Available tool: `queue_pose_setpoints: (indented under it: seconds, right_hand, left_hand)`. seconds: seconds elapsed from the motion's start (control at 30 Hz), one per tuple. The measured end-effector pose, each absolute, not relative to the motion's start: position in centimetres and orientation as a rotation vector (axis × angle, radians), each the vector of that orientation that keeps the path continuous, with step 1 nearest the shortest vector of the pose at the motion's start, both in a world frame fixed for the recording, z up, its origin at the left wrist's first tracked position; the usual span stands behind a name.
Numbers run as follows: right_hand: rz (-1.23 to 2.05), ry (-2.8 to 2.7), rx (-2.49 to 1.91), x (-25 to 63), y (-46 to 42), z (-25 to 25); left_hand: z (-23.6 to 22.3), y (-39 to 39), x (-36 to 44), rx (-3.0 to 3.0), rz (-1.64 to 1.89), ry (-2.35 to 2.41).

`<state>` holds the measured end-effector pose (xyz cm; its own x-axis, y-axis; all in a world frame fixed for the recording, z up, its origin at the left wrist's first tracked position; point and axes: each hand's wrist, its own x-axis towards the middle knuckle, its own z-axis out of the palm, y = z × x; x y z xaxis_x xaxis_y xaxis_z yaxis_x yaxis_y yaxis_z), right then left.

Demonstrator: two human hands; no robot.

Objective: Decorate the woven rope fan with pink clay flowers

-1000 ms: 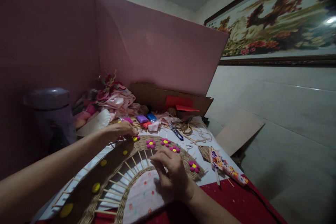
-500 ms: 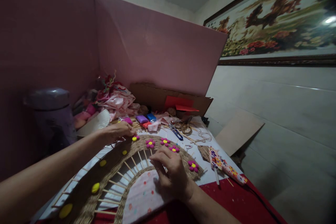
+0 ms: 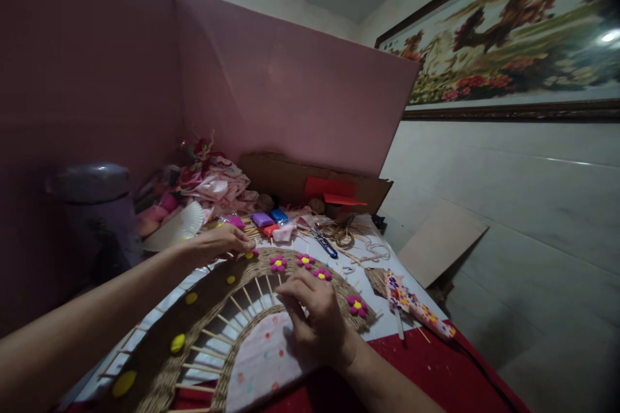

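A woven cord fan shape [image 3: 285,277] with wooden sticks as ribs lies in front of me, its inner half-round covered in dotted pale cloth [image 3: 264,355]. My left hand [image 3: 225,242] is closed at its far rim, fingertips pressed on a magenta clay petal [image 3: 255,252] beside a yellow clay dot [image 3: 248,255]. More yellow dots [image 3: 177,342] run down the left side. Several magenta flowers with yellow centres, such as one flower [image 3: 357,306], sit along the right. My right hand [image 3: 314,313] is pinched closed over the ribs; anything between its fingertips is hidden.
Right of the fan lies a flower-patterned glue gun [image 3: 416,310] with a cable. Beyond are blue-handled scissors [image 3: 326,246], cord [image 3: 339,235] and clay packs [image 3: 262,219]. A lilac container [image 3: 94,219] and piled pink cloth [image 3: 220,184] stand left; cardboard [image 3: 276,171] leans behind.
The fan has shifted very slightly to the right at its left side, and my left hand with it. My right hand keeps its pinched pose in the same place.
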<state>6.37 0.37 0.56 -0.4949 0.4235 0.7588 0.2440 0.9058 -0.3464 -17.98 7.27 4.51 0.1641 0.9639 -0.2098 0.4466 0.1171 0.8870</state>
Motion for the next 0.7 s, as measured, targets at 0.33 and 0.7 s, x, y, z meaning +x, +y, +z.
queue_pose_setpoints:
  seconds: [0.33, 0.7]
  right_hand:
    - [0.208, -2.106, -0.485, 6.35, 0.48, 0.53]
    - [0.204, -2.11, -0.472, 6.37, 0.42, 0.66]
  left_hand:
    - [3.83, 7.66, -17.76, 1.51, 0.692, 1.524]
    - [4.01, 7.11, -17.84, 1.476, 0.715, 1.487]
